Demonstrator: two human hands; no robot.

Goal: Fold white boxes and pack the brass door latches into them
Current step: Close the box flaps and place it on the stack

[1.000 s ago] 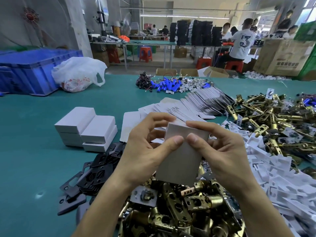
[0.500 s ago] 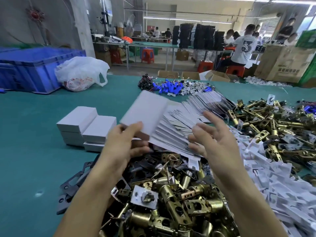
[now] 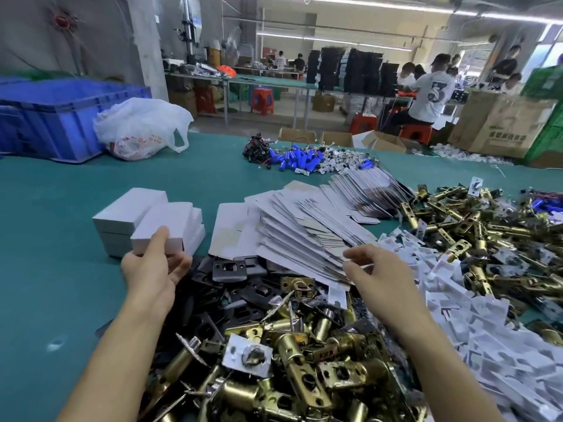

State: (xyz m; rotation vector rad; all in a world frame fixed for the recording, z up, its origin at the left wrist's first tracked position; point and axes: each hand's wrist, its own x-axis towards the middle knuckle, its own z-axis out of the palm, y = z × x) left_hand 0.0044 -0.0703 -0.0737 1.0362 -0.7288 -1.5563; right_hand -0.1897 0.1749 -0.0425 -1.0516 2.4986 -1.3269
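Observation:
My left hand holds a closed white box by its near end, thumb on top, over the stack of finished white boxes at the left. My right hand reaches with loosely curled fingers to the near edge of the fanned pile of flat white box blanks and touches it. A heap of brass door latches lies between my forearms, close to me. More brass latches are piled at the right.
Black strike plates lie left of the near latches. White plastic inserts cover the right side. Blue cylinders and small parts sit farther back, with a white plastic bag and a blue crate at the back left. People work at benches behind.
Both hands held the white box a second ago. The left hand then carried it left and down onto the stack of finished boxes, while the right hand let go and moved to the flat blanks.

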